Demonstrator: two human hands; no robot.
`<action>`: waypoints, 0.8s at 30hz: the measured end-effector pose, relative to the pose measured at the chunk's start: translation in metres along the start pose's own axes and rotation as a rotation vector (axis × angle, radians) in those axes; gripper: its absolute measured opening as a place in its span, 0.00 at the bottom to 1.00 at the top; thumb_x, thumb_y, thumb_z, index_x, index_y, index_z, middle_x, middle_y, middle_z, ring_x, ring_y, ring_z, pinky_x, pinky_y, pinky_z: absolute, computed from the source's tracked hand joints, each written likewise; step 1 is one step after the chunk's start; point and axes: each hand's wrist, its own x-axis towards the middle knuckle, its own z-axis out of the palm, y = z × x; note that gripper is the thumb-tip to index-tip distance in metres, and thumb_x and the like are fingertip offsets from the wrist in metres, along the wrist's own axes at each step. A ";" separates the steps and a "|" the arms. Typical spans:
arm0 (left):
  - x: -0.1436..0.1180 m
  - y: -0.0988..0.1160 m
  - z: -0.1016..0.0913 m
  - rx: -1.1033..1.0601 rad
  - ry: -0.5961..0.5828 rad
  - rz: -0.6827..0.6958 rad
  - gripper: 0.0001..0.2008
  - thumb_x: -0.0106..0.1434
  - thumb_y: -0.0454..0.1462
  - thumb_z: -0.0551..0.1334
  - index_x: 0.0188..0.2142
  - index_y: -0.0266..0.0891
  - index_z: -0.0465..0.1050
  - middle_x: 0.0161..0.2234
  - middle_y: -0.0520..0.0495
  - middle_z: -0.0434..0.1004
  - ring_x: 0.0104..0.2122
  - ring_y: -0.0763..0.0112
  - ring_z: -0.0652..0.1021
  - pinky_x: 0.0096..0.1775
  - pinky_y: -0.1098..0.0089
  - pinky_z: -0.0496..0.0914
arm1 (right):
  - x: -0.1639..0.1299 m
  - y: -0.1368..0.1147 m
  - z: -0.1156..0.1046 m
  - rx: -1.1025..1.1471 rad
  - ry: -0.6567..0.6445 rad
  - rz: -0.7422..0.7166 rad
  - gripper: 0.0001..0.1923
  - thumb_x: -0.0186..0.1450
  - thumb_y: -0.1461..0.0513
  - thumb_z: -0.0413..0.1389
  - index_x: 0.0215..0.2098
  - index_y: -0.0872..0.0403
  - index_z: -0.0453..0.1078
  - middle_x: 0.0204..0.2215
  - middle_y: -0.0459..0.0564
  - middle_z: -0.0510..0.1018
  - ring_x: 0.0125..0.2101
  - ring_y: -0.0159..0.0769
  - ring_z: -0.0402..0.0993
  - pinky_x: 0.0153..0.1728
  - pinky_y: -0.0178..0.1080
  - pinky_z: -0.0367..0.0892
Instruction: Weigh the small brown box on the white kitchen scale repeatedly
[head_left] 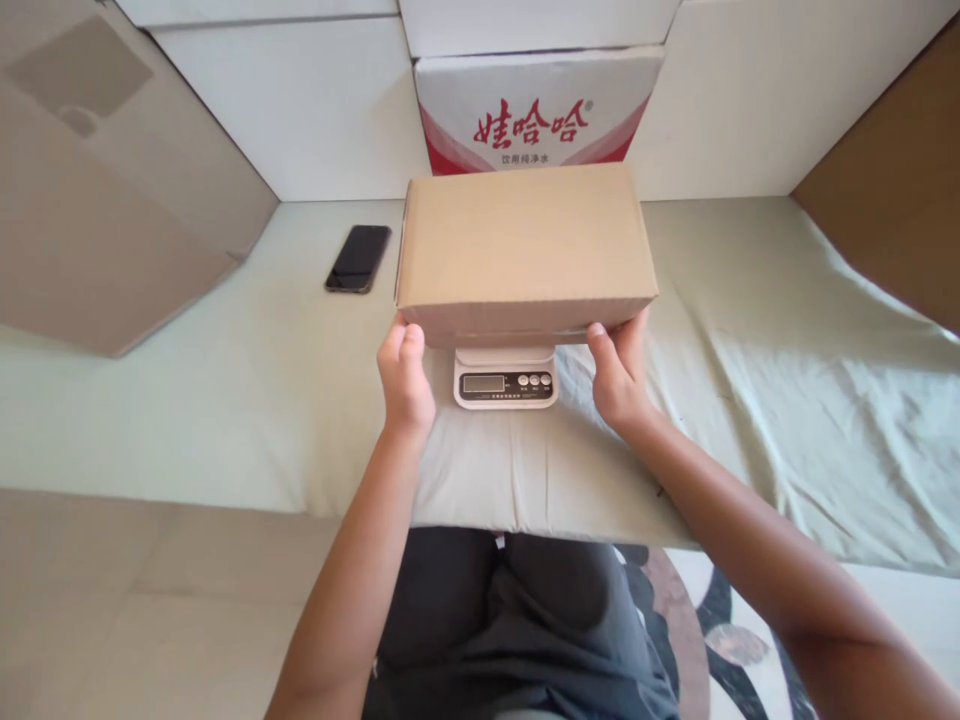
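Observation:
A closed brown cardboard box (525,240) is gripped at its two near lower corners. My left hand (405,375) holds the left corner, thumb against the front face and fingers hidden behind and below. At the right corner, my right hand (619,370) has the same kind of grip, thumb on the front face. Under the box's front edge shows a white kitchen scale (506,380), with a blank-looking display and a few round buttons. The box covers the scale's platform, so I cannot tell whether it rests on it or hovers above.
A dark smartphone (358,258) lies left of the box on the pale green cloth (315,420). Behind stands a white and red carton (540,105) among white boxes (300,110). Large cardboard panels rise at the left (112,190) and right (892,170).

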 end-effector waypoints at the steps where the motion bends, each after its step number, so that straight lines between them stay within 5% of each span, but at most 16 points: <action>1: 0.000 0.000 0.000 0.012 0.009 -0.012 0.26 0.70 0.60 0.58 0.48 0.43 0.80 0.47 0.42 0.85 0.56 0.55 0.82 0.57 0.59 0.75 | 0.001 0.000 0.000 -0.002 -0.004 0.009 0.39 0.71 0.39 0.52 0.74 0.42 0.50 0.75 0.53 0.62 0.78 0.50 0.55 0.80 0.56 0.52; 7: -0.003 0.005 0.002 0.101 0.066 -0.084 0.34 0.70 0.65 0.52 0.48 0.40 0.81 0.49 0.39 0.85 0.54 0.54 0.83 0.57 0.55 0.76 | 0.000 0.001 -0.003 -0.024 -0.027 0.066 0.40 0.71 0.38 0.51 0.75 0.43 0.50 0.75 0.52 0.63 0.80 0.47 0.46 0.81 0.54 0.47; 14: -0.003 0.006 0.007 0.088 0.085 -0.112 0.37 0.72 0.65 0.49 0.52 0.40 0.81 0.49 0.37 0.85 0.56 0.53 0.82 0.60 0.53 0.74 | 0.000 0.004 -0.005 -0.016 -0.039 0.103 0.41 0.71 0.37 0.50 0.75 0.43 0.50 0.74 0.52 0.65 0.75 0.47 0.61 0.81 0.52 0.47; 24: 0.000 0.001 0.003 0.024 0.051 -0.137 0.40 0.71 0.66 0.47 0.60 0.42 0.77 0.60 0.38 0.81 0.66 0.51 0.75 0.68 0.52 0.67 | 0.003 0.003 -0.006 0.006 -0.054 0.072 0.44 0.70 0.36 0.50 0.77 0.41 0.45 0.78 0.50 0.57 0.78 0.46 0.53 0.82 0.54 0.43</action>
